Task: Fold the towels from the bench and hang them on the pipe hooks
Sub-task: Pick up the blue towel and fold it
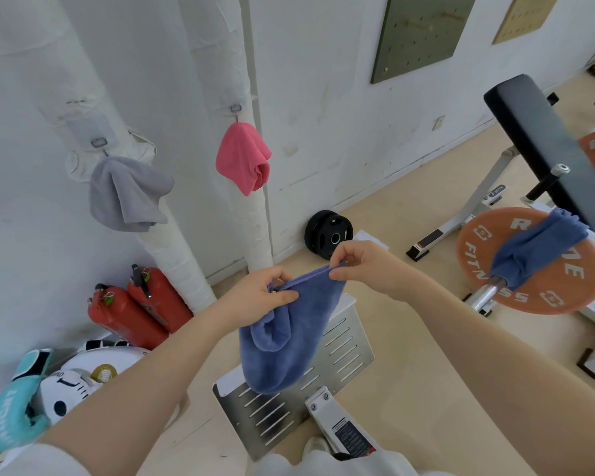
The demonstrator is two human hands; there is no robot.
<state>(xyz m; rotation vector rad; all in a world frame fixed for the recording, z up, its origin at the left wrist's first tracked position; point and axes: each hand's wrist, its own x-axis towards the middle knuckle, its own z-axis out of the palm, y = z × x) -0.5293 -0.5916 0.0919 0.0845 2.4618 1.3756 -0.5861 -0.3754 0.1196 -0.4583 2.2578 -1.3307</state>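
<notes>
Head view looks down on two bare forearms reaching in from the bottom of the frame to the middle, where both hands hold a blue towel [285, 331] up by its top edge. At centre, the left hand [260, 295] has its fingers curled and its thumb pressed along the left end of that edge, pinching the cloth. Just right of it, the right hand [364, 264] pinches the other end between thumb and bent fingers. The towel hangs down from the two grips as a doubled, sagging fold with a rolled bulge on its left side, its lower end in front of a slotted metal plate [340, 359] on the tan floor. In the upper left of the frame a grey towel [128, 195] hangs bunched from a hook [98, 143] on a white wrapped pipe [172, 255]. To its right, near the top centre, a pink towel [243, 158] hangs from a second hook [235, 108] on another white pipe [251, 214]. At the right edge a second blue towel [536, 250] drapes off the end of a black padded bench [543, 139], lying over an orange weight plate [529, 262] on a bar. A black weight plate [328, 233] leans against the wall at centre. Two red fire extinguishers [138, 310] lie by the wall at lower left, with a teal boxing glove [14, 403] below them.
</notes>
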